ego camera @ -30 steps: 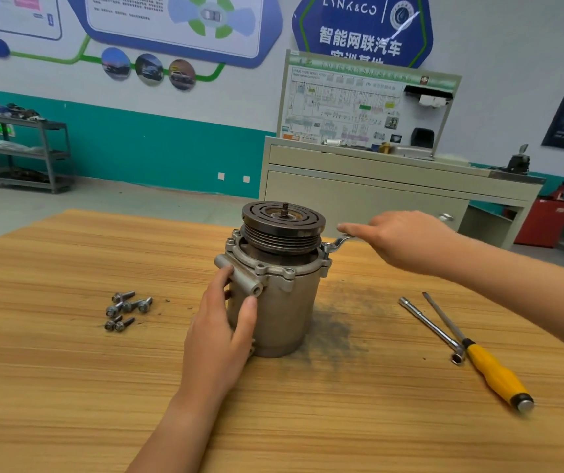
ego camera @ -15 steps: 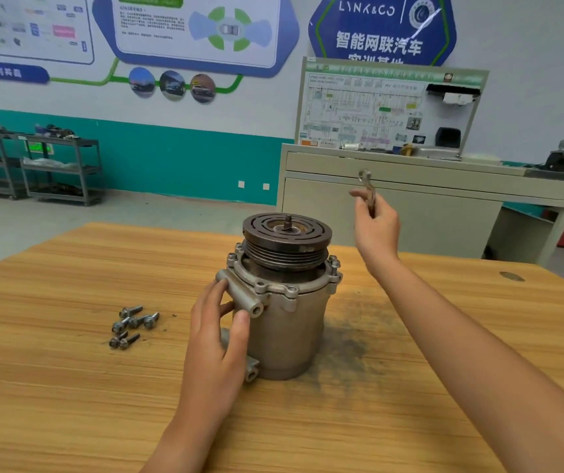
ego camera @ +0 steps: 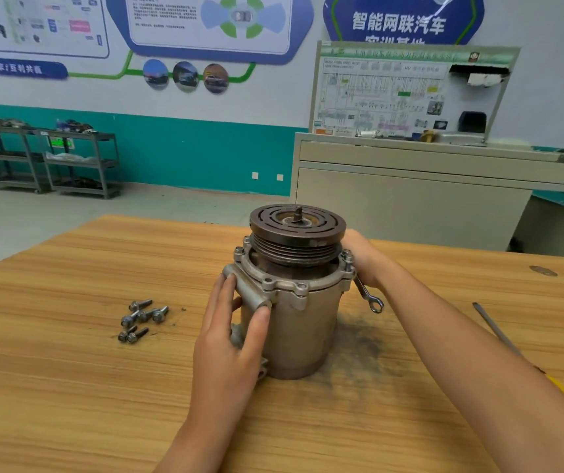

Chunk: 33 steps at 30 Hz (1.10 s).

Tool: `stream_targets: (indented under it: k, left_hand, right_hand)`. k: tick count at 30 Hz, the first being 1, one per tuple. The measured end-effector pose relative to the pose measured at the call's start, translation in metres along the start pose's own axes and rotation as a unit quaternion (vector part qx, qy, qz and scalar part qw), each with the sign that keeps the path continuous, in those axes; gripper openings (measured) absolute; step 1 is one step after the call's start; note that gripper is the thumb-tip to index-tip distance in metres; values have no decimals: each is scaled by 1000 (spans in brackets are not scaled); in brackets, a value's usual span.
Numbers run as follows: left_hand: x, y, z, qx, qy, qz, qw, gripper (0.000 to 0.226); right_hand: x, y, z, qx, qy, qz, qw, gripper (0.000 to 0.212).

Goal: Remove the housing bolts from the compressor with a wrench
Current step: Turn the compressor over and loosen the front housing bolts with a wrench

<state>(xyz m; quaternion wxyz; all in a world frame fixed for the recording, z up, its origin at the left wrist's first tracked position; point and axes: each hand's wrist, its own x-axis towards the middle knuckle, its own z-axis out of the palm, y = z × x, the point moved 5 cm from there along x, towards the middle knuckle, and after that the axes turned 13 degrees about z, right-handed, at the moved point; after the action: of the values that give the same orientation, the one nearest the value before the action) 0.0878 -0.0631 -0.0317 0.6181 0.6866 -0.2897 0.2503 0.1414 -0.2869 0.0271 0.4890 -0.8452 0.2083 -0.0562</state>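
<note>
The metal compressor (ego camera: 302, 329) stands upright on the wooden table (ego camera: 86, 387), its dark pulley on top. My left hand (ego camera: 229, 343) presses against its left side, thumb on the protruding port. My right hand (ego camera: 364, 257) sits behind the compressor's right flange and holds a small wrench (ego camera: 369, 297), whose ring end hangs down to the right. The fingers of that hand are hidden behind the housing. A bolt (ego camera: 347, 259) still stands in the flange next to that hand. Several removed bolts (ego camera: 140, 319) lie in a loose group to the left.
A yellow-handled screwdriver (ego camera: 499, 332) lies on the table at the right edge, partly under my right forearm. A dark grease smear (ego camera: 359, 349) marks the wood right of the compressor. A beige cabinet (ego camera: 410, 206) stands beyond the table.
My right hand came down from in front of the cabinet with the wrench and now sits behind the compressor's right flange. The left hand stays on the housing.
</note>
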Motion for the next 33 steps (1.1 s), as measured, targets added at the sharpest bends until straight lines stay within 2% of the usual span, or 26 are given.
stream_targets:
  k: [3,7,11,13,15,17,19,20,21,24,27,29,33]
  left_hand:
    - [4,-1,-1,-6,-7,-17,1000,69]
    - [19,-11,0,-37,-57,-54,996,38]
    - [41,-21,3,-46,-103,-151,982,32]
    - [49,-12,0,-35,-66,-161,984,29]
    - [52,12,-9,-37,11,-105,994,14]
    - [44,45,-13,-50,20,-23,998,17]
    - [30,73,-4,-57,-45,34,997,13]
    - [23,83,2,-40,-87,49,994,5]
    - [19,91,7,-7,-120,66,991,7]
    - [19,100,18,76,-155,100,980,13]
    - [23,100,20,109,-146,108,977,11]
    - [24,102,21,118,-140,126,975,14]
    - [40,122,3,23,-36,152,988,4]
  right_hand:
    - [-10,3,-2,41,14,5,999,23]
    - [-44,27,-19,146,44,35,988,23]
    - [-99,63,-39,256,76,30,963,13]
    - [-129,76,-42,264,85,26,960,12]
    - [-151,83,-39,260,94,17,961,13]
    - [-162,85,-35,258,110,6,960,12]
    - [-165,84,-31,268,121,3,956,14]
    - [-167,84,-28,279,122,7,953,15]
    - [-167,83,-27,291,122,11,949,15]
    - [-169,84,-24,302,123,20,945,12]
    - [-171,86,-19,292,120,17,949,7]
    - [-173,86,-18,294,115,13,949,20]
    - [-176,83,-16,300,106,9,948,29]
